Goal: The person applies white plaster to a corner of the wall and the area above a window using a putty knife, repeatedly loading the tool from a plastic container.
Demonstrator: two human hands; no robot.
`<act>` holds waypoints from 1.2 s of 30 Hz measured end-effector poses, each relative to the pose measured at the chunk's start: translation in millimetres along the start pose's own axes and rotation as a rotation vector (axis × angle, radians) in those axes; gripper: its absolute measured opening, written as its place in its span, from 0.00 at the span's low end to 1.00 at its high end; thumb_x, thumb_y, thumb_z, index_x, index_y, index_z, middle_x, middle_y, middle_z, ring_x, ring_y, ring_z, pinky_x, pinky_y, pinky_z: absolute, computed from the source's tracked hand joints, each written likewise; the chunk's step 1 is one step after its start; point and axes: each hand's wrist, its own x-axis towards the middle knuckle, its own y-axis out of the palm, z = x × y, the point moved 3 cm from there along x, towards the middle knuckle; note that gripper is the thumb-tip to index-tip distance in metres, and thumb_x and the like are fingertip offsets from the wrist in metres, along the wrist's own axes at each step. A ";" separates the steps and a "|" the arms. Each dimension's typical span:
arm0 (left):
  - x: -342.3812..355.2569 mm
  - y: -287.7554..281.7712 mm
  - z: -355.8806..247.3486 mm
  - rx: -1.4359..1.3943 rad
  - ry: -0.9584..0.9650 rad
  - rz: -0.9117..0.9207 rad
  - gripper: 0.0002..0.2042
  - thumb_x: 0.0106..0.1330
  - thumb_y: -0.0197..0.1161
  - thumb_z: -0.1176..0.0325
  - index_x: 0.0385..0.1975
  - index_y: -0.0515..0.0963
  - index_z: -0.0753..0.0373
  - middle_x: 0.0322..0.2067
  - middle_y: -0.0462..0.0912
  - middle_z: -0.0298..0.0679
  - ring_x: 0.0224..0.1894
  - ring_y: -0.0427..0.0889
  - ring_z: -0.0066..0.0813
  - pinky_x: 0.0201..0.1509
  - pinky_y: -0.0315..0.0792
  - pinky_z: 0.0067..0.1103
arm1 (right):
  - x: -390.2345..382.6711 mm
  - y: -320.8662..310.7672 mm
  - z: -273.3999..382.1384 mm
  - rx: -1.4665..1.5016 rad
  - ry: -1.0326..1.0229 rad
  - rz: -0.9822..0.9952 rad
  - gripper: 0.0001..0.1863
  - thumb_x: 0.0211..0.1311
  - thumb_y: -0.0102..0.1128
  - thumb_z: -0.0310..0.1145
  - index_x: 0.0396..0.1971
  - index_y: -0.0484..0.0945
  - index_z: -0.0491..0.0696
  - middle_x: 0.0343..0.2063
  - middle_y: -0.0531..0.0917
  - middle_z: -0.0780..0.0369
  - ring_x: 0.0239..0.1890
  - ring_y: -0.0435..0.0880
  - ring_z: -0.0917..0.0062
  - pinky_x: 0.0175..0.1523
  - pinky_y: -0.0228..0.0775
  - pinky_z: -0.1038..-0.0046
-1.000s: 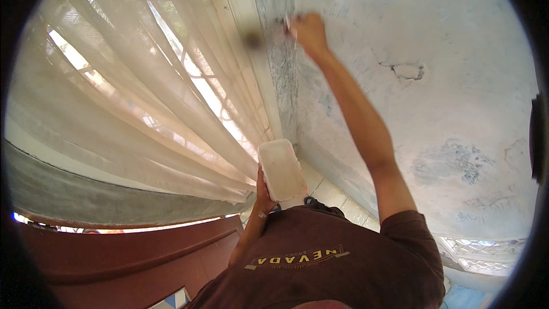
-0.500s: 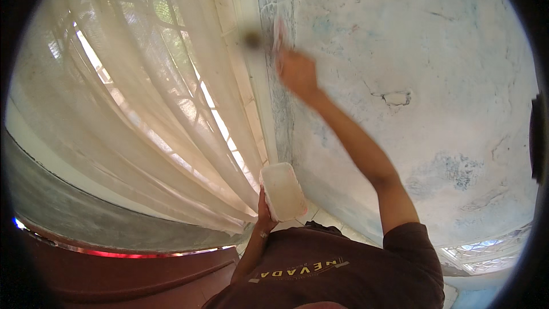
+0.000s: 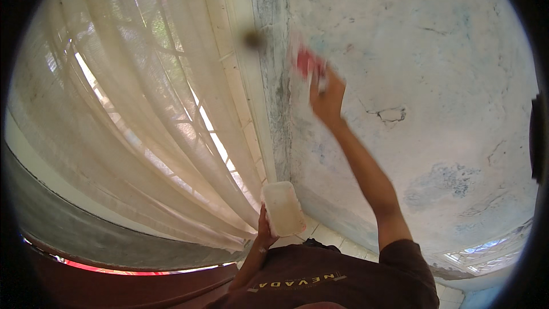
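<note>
In my raised right hand (image 3: 328,94) is a flat red hand tool (image 3: 306,60), smeared by motion so that its exact kind does not show. Its far end is close to the wall (image 3: 366,160), just right of the grey corner strip (image 3: 278,80); whether it touches the surface is unclear. Low down, my left hand (image 3: 265,230) grips the left side of a whitish rectangular plastic tub (image 3: 285,209). The tub is tilted toward me, with pinkish smudges along its edge. Its contents, if any, blend with the pale inside.
Long sheer cream curtains (image 3: 154,109) hang at the left over a barred window. Right of the corner, the patchy wall has cracks and a chipped spot (image 3: 393,114). A dark red piece of furniture (image 3: 114,286) stands lower left. White floor tiles (image 3: 326,234) show beyond the tub.
My right hand has moved right and down, away from the grey corner strip, with the tool turned so its red side shows. The tub sits slightly lower in view, still in my left hand.
</note>
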 end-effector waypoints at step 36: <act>15.5 -25.9 17.9 0.000 -0.035 0.033 0.38 0.75 0.39 0.33 0.74 0.58 0.55 0.66 0.71 0.48 0.66 0.74 0.50 0.69 0.67 0.54 | 136.0 86.5 -4.4 -0.158 -0.332 0.026 0.13 0.56 0.59 0.21 0.41 0.83 0.43 0.28 0.83 0.48 0.31 0.82 0.50 0.38 0.76 0.58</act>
